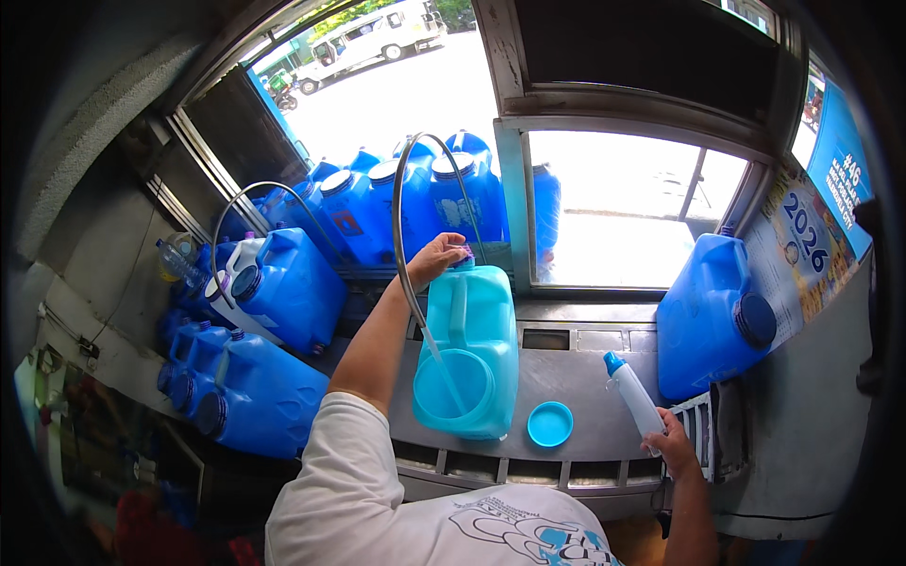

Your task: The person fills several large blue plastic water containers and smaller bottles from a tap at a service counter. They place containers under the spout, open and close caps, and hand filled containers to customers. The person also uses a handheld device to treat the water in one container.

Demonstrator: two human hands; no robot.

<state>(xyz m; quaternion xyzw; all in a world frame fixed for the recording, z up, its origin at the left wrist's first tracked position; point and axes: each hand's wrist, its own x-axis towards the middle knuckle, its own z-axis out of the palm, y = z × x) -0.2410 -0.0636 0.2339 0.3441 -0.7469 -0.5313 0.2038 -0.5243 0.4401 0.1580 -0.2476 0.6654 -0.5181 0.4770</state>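
Observation:
A light teal water jug [505,340] stands on the metal counter, its wide round mouth uncovered. From an arching metal pipe [399,203], a stream of water runs into that mouth. My left hand [437,260] reaches to the jug's far end, fingers pinched on a small purple cap [465,253] at the narrow spout. Whether the cap is seated there I cannot tell. At the right, my right hand [672,445] is wrapped round the lower end of a translucent white squeeze bottle [634,400] with a blue top, tilted over the counter. A round teal lid [550,424] lies beside the jug.
Several blue jugs [363,212] line the window ledge, and more [260,387] stand at the left, under a second curved pipe [222,222]. Another blue jug [703,316] is at the right. Slots run along the front of the metal counter [585,377]. Vehicles show outside.

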